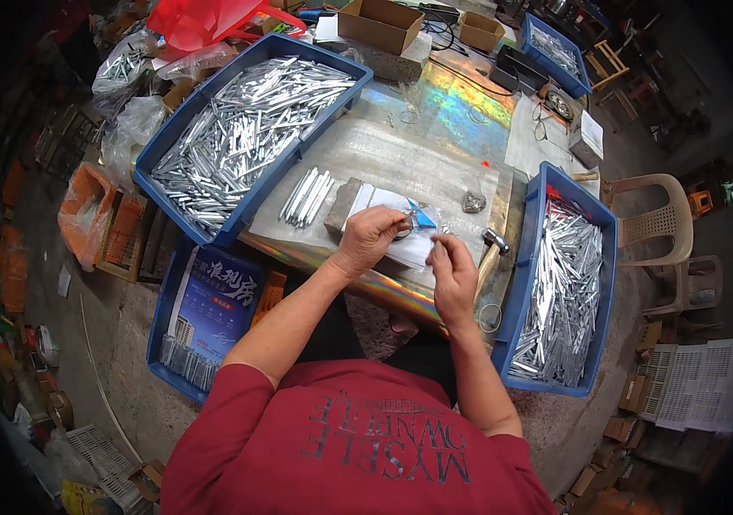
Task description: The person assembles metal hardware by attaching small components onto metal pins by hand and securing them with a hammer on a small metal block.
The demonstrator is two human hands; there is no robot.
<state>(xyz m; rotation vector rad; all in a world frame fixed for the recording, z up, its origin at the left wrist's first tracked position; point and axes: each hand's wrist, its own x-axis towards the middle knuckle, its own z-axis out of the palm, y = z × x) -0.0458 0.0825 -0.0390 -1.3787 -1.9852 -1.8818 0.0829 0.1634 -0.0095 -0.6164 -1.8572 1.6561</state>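
Note:
My left hand is closed in a pinch over a sheet of white paper that lies on a grey block. Something small and dark shows at its fingertips, too small to name. A little to the right, my right hand also has its fingers pressed together; what they hold, if anything, cannot be made out. Just beyond the fingers lies a small blue piece on the paper. A neat row of silver metal rods rests left of the block.
Blue bins of loose silver rods stand at the left and right of the worktable. By my right hand lies a hammer. A lower blue bin sits at left, with a plastic chair at right.

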